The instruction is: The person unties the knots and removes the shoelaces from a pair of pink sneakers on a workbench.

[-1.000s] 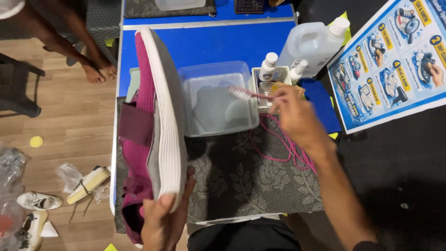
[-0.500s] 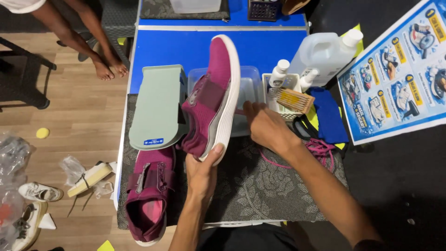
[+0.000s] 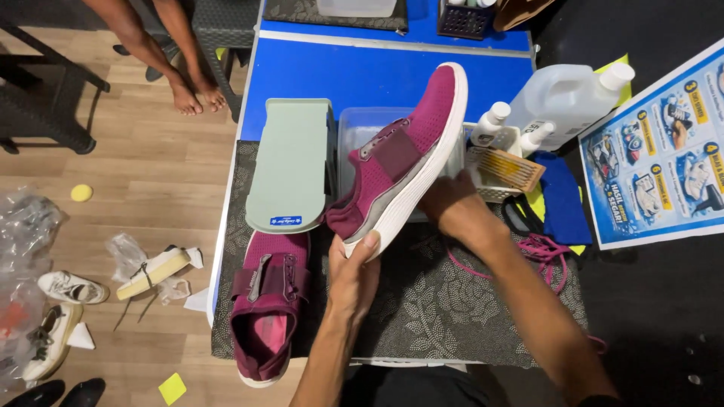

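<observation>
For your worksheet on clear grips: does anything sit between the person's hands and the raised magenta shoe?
Nothing visible does. The left hand grips the heel end of the shoe directly, thumb on the white sole. The right hand sits against the sole's far side, though its fingers are partly hidden behind the shoe.

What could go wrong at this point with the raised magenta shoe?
The left hand pinches the magenta shoe only at its heel, so it might tip into the clear tub beneath. The right hand sits close to the wooden brush and small bottles, which it could knock over.
</observation>
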